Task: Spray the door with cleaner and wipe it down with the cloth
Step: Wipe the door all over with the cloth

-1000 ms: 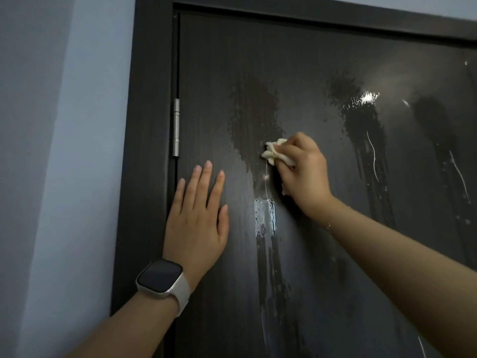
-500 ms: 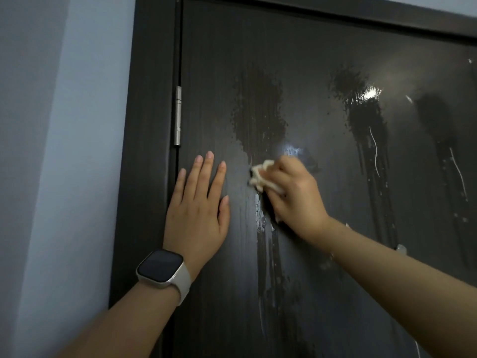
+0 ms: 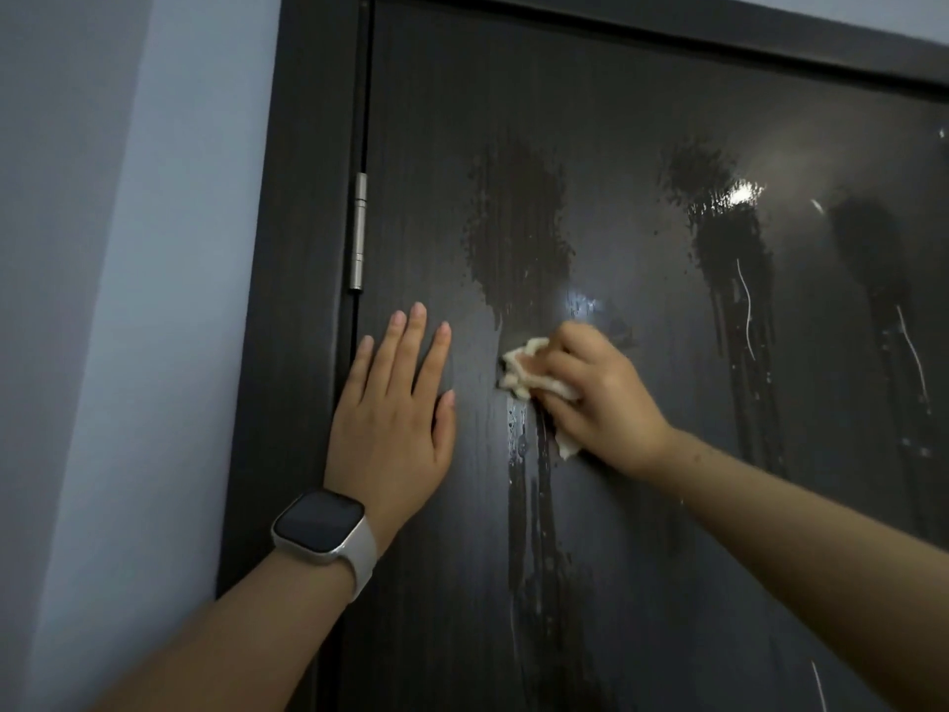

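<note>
door (image 3: pixel 642 146) fills the frame, dark woodgrain, wet spray patches and drip runs across it. my right hand (image 3: pixel 601 398) has its fingers curled round the bunched pale cloth (image 3: pixel 518 375), pressing it against the door at the foot of the left wet patch. my left hand (image 3: pixel 393 418) lies flat on the door, fingers straight, near the hinge (image 3: pixel 359 231). watch (image 3: pixel 321 526) on left wrist.
</note>
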Available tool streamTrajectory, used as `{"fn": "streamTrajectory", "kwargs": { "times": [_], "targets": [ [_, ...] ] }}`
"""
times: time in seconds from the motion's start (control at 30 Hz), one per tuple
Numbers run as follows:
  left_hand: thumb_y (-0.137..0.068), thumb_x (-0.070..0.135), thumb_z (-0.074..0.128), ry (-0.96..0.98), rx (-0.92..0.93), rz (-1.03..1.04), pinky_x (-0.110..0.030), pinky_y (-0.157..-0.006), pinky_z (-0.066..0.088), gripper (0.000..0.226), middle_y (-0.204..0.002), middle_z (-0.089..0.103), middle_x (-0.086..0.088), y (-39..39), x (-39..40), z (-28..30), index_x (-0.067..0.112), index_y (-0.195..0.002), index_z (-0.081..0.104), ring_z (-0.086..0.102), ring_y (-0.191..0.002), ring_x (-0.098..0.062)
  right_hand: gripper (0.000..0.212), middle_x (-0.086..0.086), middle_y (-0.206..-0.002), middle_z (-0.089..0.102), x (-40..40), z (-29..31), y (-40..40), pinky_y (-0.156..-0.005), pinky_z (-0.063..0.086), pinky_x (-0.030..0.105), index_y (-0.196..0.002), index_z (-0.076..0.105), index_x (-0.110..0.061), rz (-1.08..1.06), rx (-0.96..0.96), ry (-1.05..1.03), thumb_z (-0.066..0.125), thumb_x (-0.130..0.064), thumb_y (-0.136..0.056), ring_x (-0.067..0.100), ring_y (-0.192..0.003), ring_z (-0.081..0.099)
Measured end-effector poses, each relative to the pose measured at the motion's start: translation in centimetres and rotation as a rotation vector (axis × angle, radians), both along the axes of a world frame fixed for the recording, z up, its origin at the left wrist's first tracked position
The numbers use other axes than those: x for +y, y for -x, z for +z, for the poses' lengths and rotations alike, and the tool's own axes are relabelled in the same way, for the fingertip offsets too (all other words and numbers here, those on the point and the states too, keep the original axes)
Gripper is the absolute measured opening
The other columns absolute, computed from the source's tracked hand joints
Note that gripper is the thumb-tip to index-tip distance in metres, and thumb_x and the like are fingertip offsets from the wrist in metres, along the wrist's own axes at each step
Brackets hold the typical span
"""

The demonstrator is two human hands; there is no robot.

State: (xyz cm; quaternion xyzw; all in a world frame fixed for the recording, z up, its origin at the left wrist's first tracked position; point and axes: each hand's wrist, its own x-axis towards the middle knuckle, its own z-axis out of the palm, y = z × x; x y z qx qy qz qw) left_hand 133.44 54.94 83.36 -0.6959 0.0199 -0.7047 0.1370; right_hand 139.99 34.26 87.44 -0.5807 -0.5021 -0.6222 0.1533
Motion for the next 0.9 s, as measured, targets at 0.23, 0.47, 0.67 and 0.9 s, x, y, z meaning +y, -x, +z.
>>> {"fn": "streamTrajectory", "kwargs": {
  "times": [0.23,0.47,0.67,0.9],
  "targets": [
    [-0.089,0.021,0.044,-0.223,-0.059,0.082,-0.038,-0.088,0.035,0.042,-0.121,0.06,-0.008,4.1,2.0,8.8,0.011,-0.127,0.06,0.056,-0.109,-0.028,0.006,0.014,-0.095,0.051,2.2,7.5,-0.5,-0.068,0.035,0.027,-0.079,0.063,-0.004,0.129,0.272,-0.721,0.06,-0.005,-0.084,0.031,-0.081,0.058],
    [-0.101,0.026,0.039,0.128,-0.197,-0.01,-0.048,-0.114,0.022,0.047,-0.153,0.037,-0.014,3.0,4.5,12.1,0.009,-0.145,0.041,0.034,-0.141,-0.031,0.024,0.008,-0.087,0.047,3.9,7.6,0.4,-0.065,0.038,0.028,-0.086,0.062,-0.006,0.072,-0.036,-0.074,0.052,-0.028,-0.086,0.017,-0.076,0.048],
    [-0.098,0.03,0.03,0.189,-0.207,0.015,-0.051,-0.117,0.02,0.055,-0.156,0.032,-0.014,2.5,4.6,11.9,0.006,-0.148,0.036,0.029,-0.144,-0.03,0.004,0.021,-0.102,0.051,1.5,13.8,-0.9,-0.065,0.026,0.031,-0.086,0.056,-0.004,-0.011,0.179,-0.708,0.059,-0.006,-0.088,0.037,-0.084,0.054],
    [-0.099,0.014,0.042,0.174,-0.234,-0.001,-0.053,-0.112,0.028,0.046,-0.152,0.039,-0.014,2.5,4.8,12.2,0.007,-0.144,0.042,0.034,-0.141,-0.03,0.008,0.01,-0.091,0.049,8.6,12.2,1.7,-0.065,0.037,0.028,-0.088,0.06,-0.004,0.096,-0.054,-0.15,0.064,-0.005,-0.082,0.025,-0.079,0.053]
  ]
}}
